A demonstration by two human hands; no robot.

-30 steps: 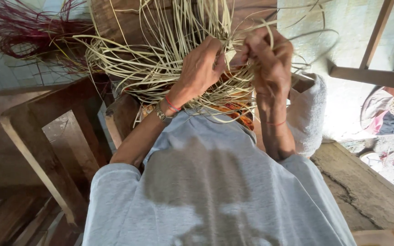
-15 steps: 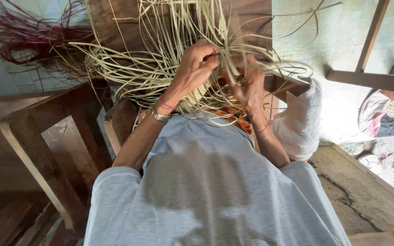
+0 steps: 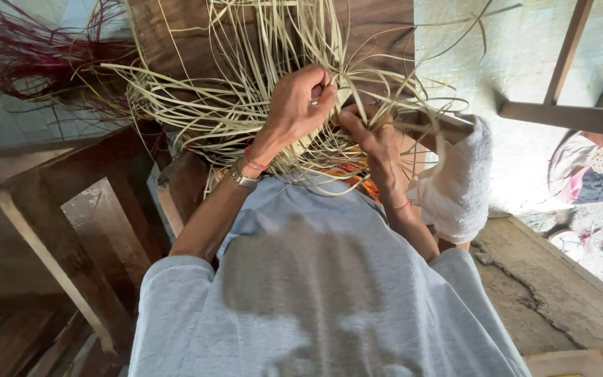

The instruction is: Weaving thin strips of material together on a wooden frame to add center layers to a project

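Dim wooden room, bright concrete ledge [image 3: 560, 300] off to the right. Working outward from the camera:

- Grey shirt [image 3: 315, 293] fills the bottom of the view. Dark wooden frame [image 3: 71, 230] sits beside it on the left.
- White cloth [image 3: 458, 185] is draped just past the right forearm. An orange patterned fabric [image 3: 359, 179] shows under the wrists.
- Left hand [image 3: 301, 105], with a watch [image 3: 243, 176] and a red band at the wrist, is curled narrow. Its fingertips pinch a few pale strips [image 3: 225, 105] where they cross.
- Right hand [image 3: 375, 143] is touching the left, also narrow. Thumb and fingers are closed on strips at the same knot. I cannot tell how many it holds.
- The strips fan out from that pinch in all directions, loose ends up and sideways. A small woven patch is half hidden below the left palm.
- Further out, a dark red bundle [image 3: 43, 56] lies top left, apart from the pale strips.
- Wooden bars [image 3: 567, 115] cross a pale wall top right. Someone else's clothing [image 3: 598, 174] is at the far right edge.

My read: this is mid-plait, with both hands locking one crossing. Any next tuck calls for the left pinch to hold tension while the right picks out a single strip from the tangle. A wrong strip is easy to grab here.
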